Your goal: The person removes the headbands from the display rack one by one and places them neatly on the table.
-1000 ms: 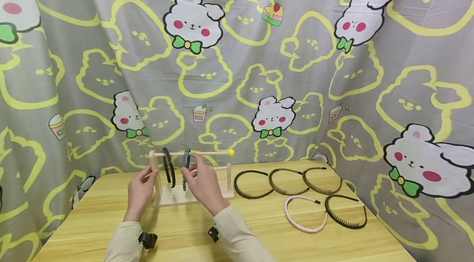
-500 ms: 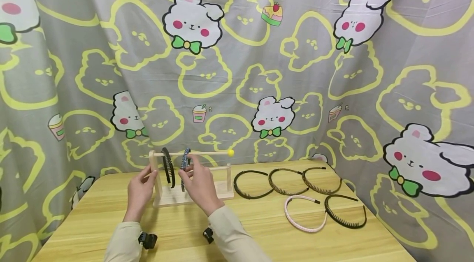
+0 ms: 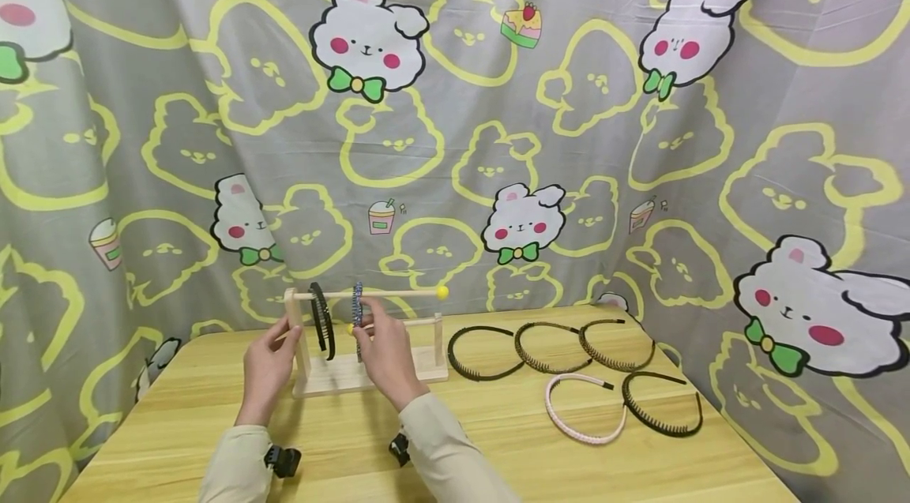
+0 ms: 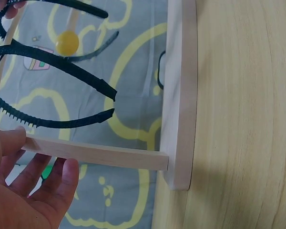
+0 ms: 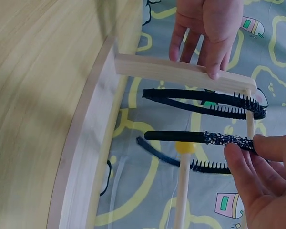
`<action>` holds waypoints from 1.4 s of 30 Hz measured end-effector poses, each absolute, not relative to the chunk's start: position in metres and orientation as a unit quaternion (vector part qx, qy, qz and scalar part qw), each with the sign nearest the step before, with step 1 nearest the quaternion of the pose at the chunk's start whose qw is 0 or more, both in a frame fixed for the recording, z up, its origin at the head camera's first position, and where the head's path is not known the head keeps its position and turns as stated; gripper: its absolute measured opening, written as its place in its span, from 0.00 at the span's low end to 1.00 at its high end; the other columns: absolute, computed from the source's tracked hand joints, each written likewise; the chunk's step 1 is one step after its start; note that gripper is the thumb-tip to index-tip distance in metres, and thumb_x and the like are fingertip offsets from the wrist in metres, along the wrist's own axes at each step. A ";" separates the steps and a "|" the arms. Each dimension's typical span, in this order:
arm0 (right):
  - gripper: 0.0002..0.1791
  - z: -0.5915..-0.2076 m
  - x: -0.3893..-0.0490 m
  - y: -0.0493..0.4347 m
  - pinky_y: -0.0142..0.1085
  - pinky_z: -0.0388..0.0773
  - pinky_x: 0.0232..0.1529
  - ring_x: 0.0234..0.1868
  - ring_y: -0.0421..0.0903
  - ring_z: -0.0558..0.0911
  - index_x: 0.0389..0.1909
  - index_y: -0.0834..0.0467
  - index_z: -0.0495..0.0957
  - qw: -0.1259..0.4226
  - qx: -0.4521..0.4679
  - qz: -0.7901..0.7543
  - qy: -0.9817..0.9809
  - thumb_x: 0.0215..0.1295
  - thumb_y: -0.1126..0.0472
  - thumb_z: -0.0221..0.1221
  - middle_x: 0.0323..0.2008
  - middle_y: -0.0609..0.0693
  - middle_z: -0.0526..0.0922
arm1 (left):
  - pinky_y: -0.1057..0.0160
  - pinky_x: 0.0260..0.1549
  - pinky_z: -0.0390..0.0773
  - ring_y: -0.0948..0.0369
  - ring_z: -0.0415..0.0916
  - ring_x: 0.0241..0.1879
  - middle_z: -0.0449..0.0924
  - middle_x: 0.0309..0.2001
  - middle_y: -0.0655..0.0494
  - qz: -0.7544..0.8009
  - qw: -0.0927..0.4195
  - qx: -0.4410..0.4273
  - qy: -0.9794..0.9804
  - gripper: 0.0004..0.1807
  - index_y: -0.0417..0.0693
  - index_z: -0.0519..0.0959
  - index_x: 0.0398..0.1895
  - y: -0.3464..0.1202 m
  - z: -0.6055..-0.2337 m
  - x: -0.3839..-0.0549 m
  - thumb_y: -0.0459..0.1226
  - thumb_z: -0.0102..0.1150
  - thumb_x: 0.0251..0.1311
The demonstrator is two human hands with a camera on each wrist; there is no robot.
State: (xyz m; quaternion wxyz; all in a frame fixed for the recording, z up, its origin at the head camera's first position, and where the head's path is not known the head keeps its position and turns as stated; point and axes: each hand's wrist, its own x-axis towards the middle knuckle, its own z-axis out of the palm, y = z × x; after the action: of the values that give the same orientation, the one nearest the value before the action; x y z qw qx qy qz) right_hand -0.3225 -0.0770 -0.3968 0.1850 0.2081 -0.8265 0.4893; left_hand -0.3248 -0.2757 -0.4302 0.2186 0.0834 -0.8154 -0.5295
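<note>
A wooden display rack [image 3: 337, 386] stands on the table with two horizontal rods, each tipped with a yellow ball. My left hand [image 3: 268, 365] holds its left upright post [image 4: 100, 152] between thumb and fingers. From the upper rod hangs a black toothed headband [image 3: 322, 321], close to that post. Further along the same rod, my right hand [image 3: 387, 349] pinches a dark headband with blue-white speckles [image 5: 217, 138] between thumb and fingers. Its two ends point down either side of the lower rod's yellow ball [image 5: 185, 147] in the right wrist view.
To the right of the rack lie three dark toothed headbands in a row, one of them a black headband [image 3: 483, 353]. In front of these are a pink headband [image 3: 585, 408] and another black headband [image 3: 661, 406]. A patterned curtain [image 3: 455, 132] hangs behind the table [image 3: 341, 456].
The speckled headband has turned slightly on the upper rod and shifted a little right, and the lower yellow ball now shows beside it. My left hand keeps its hold on the post.
</note>
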 end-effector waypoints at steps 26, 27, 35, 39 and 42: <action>0.26 -0.393 -0.314 -0.025 0.25 0.80 0.36 0.42 0.43 0.85 0.68 0.54 0.68 0.217 0.179 0.507 -0.815 0.69 0.64 0.58 0.45 0.53 0.85 | 0.77 0.39 0.73 0.46 0.75 0.60 0.71 0.67 0.46 -0.525 0.222 0.082 -0.818 0.30 0.51 0.66 0.71 -0.277 -0.430 -0.324 0.52 0.49 0.71; 0.26 -0.393 -0.314 -0.022 0.25 0.80 0.36 0.42 0.43 0.85 0.68 0.54 0.68 0.219 0.179 0.506 -0.815 0.69 0.63 0.58 0.45 0.53 0.85 | 0.77 0.40 0.73 0.47 0.75 0.60 0.71 0.66 0.46 -0.524 0.223 0.082 -0.818 0.30 0.51 0.66 0.71 -0.277 -0.430 -0.324 0.52 0.49 0.70; 0.26 -0.393 -0.314 -0.005 0.30 0.82 0.40 0.43 0.44 0.85 0.67 0.54 0.68 0.242 0.178 0.497 -0.814 0.69 0.64 0.59 0.44 0.52 0.85 | 0.56 0.52 0.78 0.46 0.74 0.60 0.70 0.67 0.47 -0.522 0.218 0.085 -0.820 0.30 0.52 0.65 0.72 -0.277 -0.430 -0.323 0.53 0.48 0.71; 0.26 -0.395 -0.316 0.002 0.28 0.81 0.40 0.43 0.44 0.85 0.67 0.54 0.68 0.244 0.169 0.498 -0.815 0.69 0.64 0.59 0.45 0.51 0.85 | 0.52 0.54 0.77 0.46 0.74 0.60 0.70 0.68 0.47 -0.526 0.219 0.084 -0.817 0.30 0.52 0.65 0.72 -0.276 -0.430 -0.323 0.53 0.49 0.71; 0.26 -0.396 -0.318 0.007 0.27 0.81 0.40 0.43 0.44 0.85 0.67 0.54 0.68 0.247 0.166 0.500 -0.813 0.69 0.64 0.59 0.44 0.51 0.85 | 0.55 0.53 0.78 0.46 0.74 0.60 0.70 0.67 0.47 -0.527 0.221 0.083 -0.817 0.31 0.52 0.65 0.72 -0.276 -0.431 -0.323 0.53 0.49 0.70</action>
State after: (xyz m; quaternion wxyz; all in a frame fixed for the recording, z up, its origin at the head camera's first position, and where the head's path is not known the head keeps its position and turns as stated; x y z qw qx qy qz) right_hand -0.3177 0.0072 -0.3958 0.2470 0.1662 -0.8134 0.4997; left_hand -0.3234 -0.2758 -0.4306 0.2209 0.0830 -0.8165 -0.5269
